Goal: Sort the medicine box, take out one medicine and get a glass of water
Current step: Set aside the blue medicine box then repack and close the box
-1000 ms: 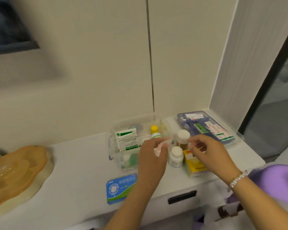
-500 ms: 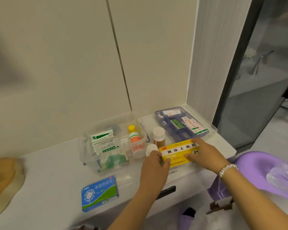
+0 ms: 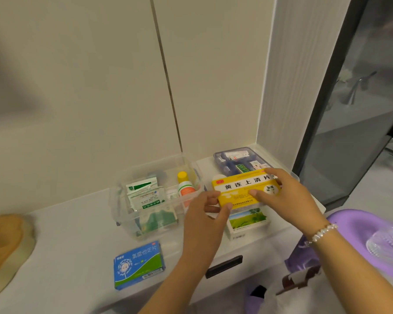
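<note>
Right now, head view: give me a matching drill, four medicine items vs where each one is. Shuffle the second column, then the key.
1. yellow box
2. blue box
3. orange-label bottle
4. landscape-print box

A. inside the clear bin
B. counter's front edge, left of the arms
C. held by the left hand and right hand
D. on the counter below the held box

Pairs: 1-C, 2-B, 3-A, 4-D

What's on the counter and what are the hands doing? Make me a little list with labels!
held: yellow medicine box
left hand: grips the box's left end
right hand: grips its right end
under it: green-picture box
clear bin: sachets, yellow-capped bottle
counter front: blue box, lying flat
back right: blue tray
</note>
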### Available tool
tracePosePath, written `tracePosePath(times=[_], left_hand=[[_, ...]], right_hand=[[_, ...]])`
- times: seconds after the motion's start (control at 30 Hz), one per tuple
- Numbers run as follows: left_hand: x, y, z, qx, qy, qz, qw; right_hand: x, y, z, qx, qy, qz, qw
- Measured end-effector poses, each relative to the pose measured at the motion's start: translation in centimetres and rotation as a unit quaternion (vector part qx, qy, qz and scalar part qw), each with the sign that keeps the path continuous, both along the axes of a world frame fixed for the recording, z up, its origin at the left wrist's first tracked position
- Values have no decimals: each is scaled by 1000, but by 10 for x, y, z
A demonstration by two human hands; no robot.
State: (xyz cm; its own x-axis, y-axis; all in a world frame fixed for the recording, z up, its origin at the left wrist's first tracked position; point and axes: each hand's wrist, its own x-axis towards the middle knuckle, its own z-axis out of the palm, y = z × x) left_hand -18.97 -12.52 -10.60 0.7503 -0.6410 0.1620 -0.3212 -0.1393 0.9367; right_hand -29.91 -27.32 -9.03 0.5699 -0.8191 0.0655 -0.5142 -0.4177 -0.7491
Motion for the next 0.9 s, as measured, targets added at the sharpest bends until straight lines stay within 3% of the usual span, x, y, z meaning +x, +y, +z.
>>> tracePosePath(times=[0.57, 0.8, 0.9], left_hand=[[104, 53, 19, -39, -72, 157, 984], [147, 75, 16, 20, -57, 225, 972], [159, 83, 8, 99, -51, 228, 967]], right_hand=[[114, 52, 16, 25, -171, 93, 981], [159, 58, 1, 57, -129, 139, 980], [171, 61, -8, 57, -96, 160, 981]])
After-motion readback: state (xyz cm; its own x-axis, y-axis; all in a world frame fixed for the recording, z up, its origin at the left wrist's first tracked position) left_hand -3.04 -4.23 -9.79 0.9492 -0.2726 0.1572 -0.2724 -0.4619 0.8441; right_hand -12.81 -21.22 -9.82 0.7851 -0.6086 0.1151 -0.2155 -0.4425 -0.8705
